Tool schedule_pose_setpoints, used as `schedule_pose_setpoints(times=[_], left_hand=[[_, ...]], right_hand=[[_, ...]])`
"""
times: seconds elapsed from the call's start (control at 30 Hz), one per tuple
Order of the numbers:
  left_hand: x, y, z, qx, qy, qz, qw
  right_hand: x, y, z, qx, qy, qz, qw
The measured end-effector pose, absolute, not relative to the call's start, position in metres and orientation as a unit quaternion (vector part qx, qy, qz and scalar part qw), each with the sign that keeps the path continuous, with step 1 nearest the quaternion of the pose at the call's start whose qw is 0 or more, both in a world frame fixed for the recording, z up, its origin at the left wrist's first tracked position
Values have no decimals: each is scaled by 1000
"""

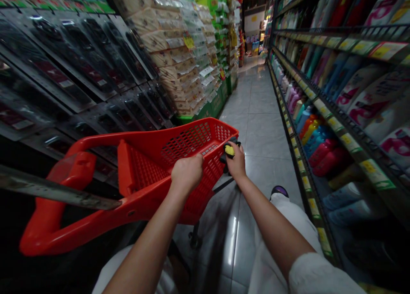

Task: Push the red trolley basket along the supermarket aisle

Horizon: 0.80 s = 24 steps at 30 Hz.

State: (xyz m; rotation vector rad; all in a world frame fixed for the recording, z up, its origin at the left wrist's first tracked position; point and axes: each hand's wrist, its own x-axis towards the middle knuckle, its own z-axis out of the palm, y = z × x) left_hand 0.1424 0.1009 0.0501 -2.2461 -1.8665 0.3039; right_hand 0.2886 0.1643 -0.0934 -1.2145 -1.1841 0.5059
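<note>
A red plastic shopping cart (188, 136) with perforated sides stands before me, its handle toward the left. My left hand (187, 173) is closed over the cart's near rim, about midway along it. Beyond it, my right hand (236, 161) is wrapped around a small black and yellow object (229, 150) by the cart's far right corner. Its kind is hard to make out, and my fingers hide part of it. A worn metal pole (60, 193) crosses in front of the cart's handle and ends at the near rim.
Packaged dark goods (92, 63) hang along the left. Behind them rise stacked beige packs (169, 50) and green boxes (218, 99). Shelves (336, 119) of bottles line the right side. The grey tiled floor (256, 93) runs down the aisle between. My shoe (280, 191) is near the right shelf.
</note>
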Motion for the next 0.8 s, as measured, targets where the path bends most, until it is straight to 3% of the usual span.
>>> schedule_pose_setpoints(times=[0.1,0.33,0.47,0.63,0.8], left_hand=[[144,99,51,-765,-627,104,102],[147,102,54,-763,-632,102,89],[149,100,54,-764,-632,99,89],[153,93,55,-768,-628,100,83],[155,90,56,-765,-630,108,84]], right_hand=[[290,168,-90,-549,-482,222,646],[270,122,-81,-423,-626,250,606],[280,120,-68,-444,-607,183,633],[288,136,-67,-476,-704,125,511],[317,174,-78,-563,-615,102,542]])
